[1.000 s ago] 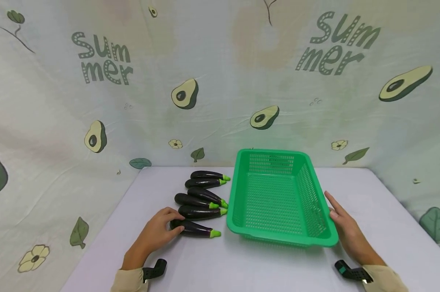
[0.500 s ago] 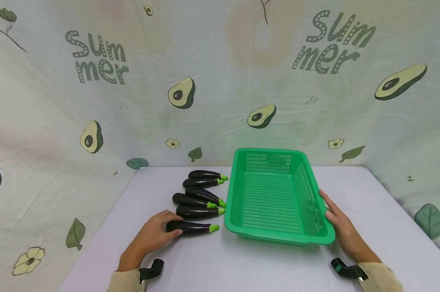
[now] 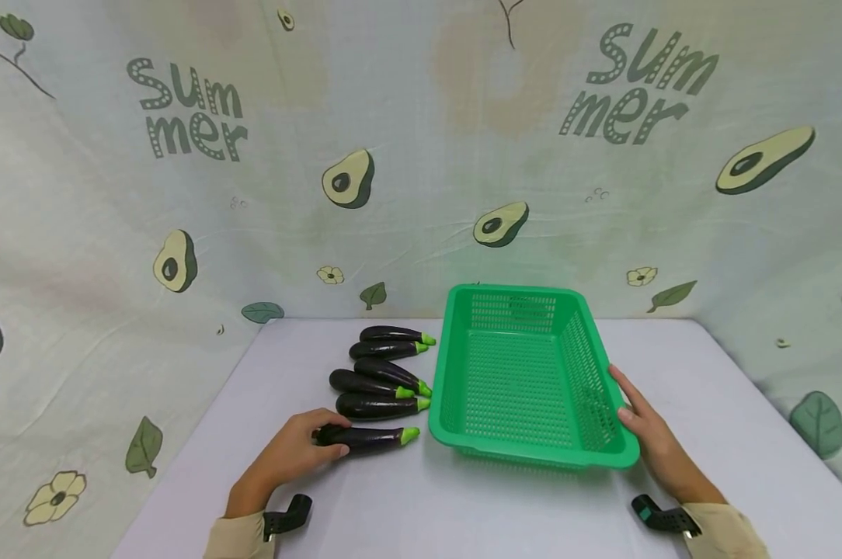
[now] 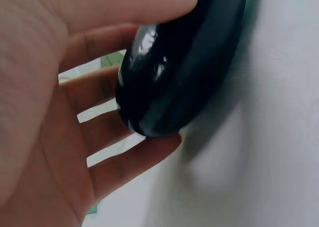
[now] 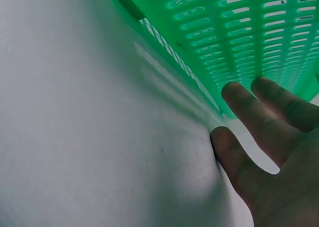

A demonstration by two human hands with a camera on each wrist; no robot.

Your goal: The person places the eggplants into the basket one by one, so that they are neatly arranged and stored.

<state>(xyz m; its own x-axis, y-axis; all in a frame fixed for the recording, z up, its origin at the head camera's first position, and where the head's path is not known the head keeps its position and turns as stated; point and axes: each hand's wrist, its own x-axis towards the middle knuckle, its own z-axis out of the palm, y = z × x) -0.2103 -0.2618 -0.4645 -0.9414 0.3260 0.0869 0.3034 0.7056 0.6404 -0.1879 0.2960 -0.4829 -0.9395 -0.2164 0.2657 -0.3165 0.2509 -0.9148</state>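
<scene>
My left hand [image 3: 298,450] pinches the rounded end of the nearest eggplant [image 3: 372,439], a glossy dark one whose green stem end points right. In the left wrist view the thumb lies across this eggplant [image 4: 184,62], with the fingers on its other side. My right hand [image 3: 655,442] is at the right side of a green plastic basket [image 3: 508,452]. Seen from the right wrist, straight fingers [image 5: 266,127] reach under the rim to the slotted basket wall [image 5: 214,32], and one fingertip is down by the table. The thumb is near the rim in the head view.
Several more eggplants [image 3: 375,406] lie in a rough column left of the basket, stems pointing right, some close to its left rim. The white table [image 3: 421,520] ends at a printed cloth backdrop [image 3: 407,116]. Black wrist cameras [image 3: 291,516] sit on both wrists.
The held eggplant has turned a little, its stem end swinging away from me, so it lies nearly level across the view. The basket and right hand hardly differ; the head view has shifted slightly.
</scene>
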